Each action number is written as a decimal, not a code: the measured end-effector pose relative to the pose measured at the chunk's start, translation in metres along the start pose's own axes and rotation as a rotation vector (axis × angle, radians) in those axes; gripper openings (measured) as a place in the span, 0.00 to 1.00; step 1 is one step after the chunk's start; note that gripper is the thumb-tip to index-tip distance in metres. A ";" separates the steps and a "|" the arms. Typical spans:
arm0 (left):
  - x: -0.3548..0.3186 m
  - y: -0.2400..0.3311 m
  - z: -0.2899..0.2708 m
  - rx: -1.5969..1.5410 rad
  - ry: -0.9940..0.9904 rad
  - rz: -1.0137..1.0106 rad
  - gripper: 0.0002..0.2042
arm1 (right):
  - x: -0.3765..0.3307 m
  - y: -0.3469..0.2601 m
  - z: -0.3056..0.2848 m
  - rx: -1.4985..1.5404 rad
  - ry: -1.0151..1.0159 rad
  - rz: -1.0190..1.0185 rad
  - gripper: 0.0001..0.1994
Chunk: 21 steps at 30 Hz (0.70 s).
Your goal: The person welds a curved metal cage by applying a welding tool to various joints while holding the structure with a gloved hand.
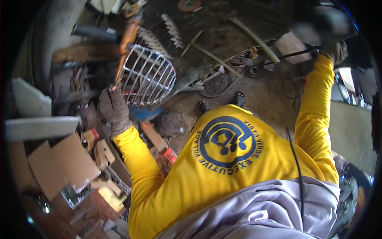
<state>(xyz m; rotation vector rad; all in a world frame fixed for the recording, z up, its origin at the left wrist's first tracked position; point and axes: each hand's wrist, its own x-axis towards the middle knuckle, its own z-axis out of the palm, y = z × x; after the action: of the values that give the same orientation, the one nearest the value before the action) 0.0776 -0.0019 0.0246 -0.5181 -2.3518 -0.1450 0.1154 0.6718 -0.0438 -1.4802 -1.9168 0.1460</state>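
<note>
My left hand [112, 106], in a brown knit glove with bare fingertips, is closed at the left rim of a rounded basket of shiny metal rods [149, 77]. The basket stands at the near left edge of a dark cluttered worktop [211, 38]. Just beyond that hand, an orange tool [128, 36] slants along the basket's left side, its narrow end reaching the fingertips. My right hand [338, 52], in a greyish glove, is raised at the far right with its fingers curled. A thin dark rod or cable [296, 53] leads toward it. Beside it is a blurred, dark rounded object [322, 26].
On the worktop lie a hammer with a pale handle [254, 39], toothed metal strips [172, 31], thin rods [217, 59] and a round disc [189, 4]. Cardboard boxes [63, 163] and loose parts crowd the left. A grey-green panel [352, 133] stands right.
</note>
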 end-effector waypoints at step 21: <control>-0.199 0.017 -0.014 -1.015 0.349 -1.412 0.14 | -0.290 -0.074 -0.086 0.378 -0.772 -1.093 0.26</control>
<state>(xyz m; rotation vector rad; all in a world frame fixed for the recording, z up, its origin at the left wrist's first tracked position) 0.2255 -0.0549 -0.0993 0.7809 -1.6964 -1.8883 0.1358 0.3622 -0.0753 0.0434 -2.8153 0.5771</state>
